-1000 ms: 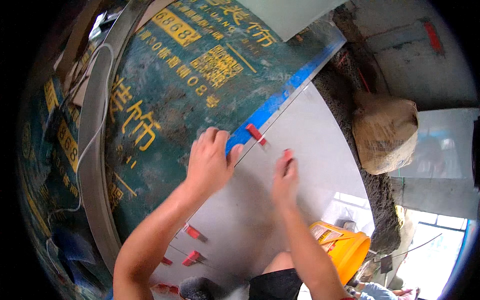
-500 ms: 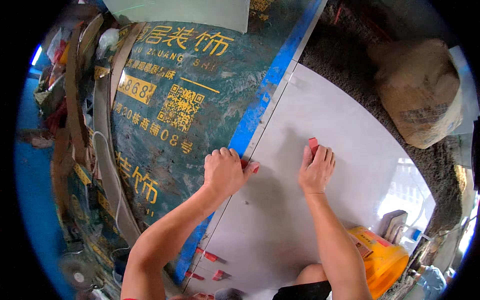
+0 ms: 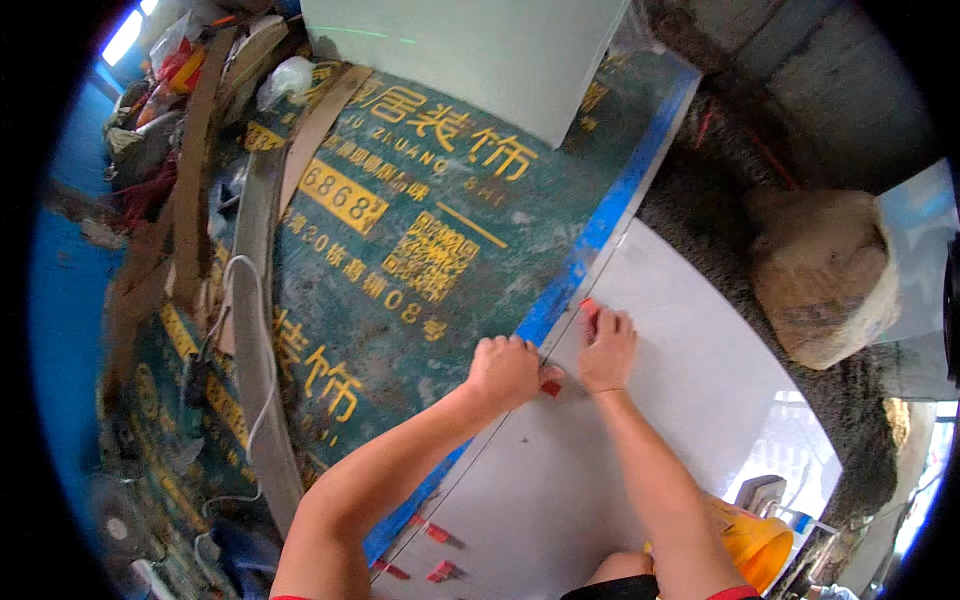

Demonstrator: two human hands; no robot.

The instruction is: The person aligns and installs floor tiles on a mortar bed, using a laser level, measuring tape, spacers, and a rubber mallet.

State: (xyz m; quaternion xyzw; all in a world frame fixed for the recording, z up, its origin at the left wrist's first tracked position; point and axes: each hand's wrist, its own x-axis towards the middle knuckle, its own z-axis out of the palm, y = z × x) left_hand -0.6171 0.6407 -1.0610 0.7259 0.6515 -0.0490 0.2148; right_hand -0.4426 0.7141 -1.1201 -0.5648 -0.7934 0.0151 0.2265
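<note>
At far left of the frame: heap of boards, bags and scrap, with a white cable (image 3: 232, 300) trailing down over it. No hand near it.

Left-centre: green printed floor cover (image 3: 400, 250) with yellow lettering, spread flat. Its right border is a blue strip (image 3: 600, 225) running from upper right down to lower left. This strip marks the long axis of the joint where the cover meets the large grey tile (image 3: 690, 380).

Centre: left hand (image 3: 505, 370) sits on the joint, knuckles up, fingers curled closed and pressed down. A red tile clip (image 3: 551, 387) shows just at its right edge, touching the thumb side; whether it is pinched or only pressed I cannot tell, the hand hides it.

Just right of it: right hand (image 3: 606, 348) lies on the tile, fingers together and pointing up-frame, fingertips on a second red clip (image 3: 588, 306) at the tile's edge. The two hands are near each other, not touching. The right hand is the nearer to this upper clip, the left to the lower one.

Lower centre: more red clips (image 3: 432, 533) along the same joint, well below both hands.

Room: bare tile surface to the right of the hands; beyond its far edge rough grey mortar bed (image 3: 700, 230), then a tan sack (image 3: 820, 270). Orange bucket (image 3: 752, 545) at lower right.
</note>
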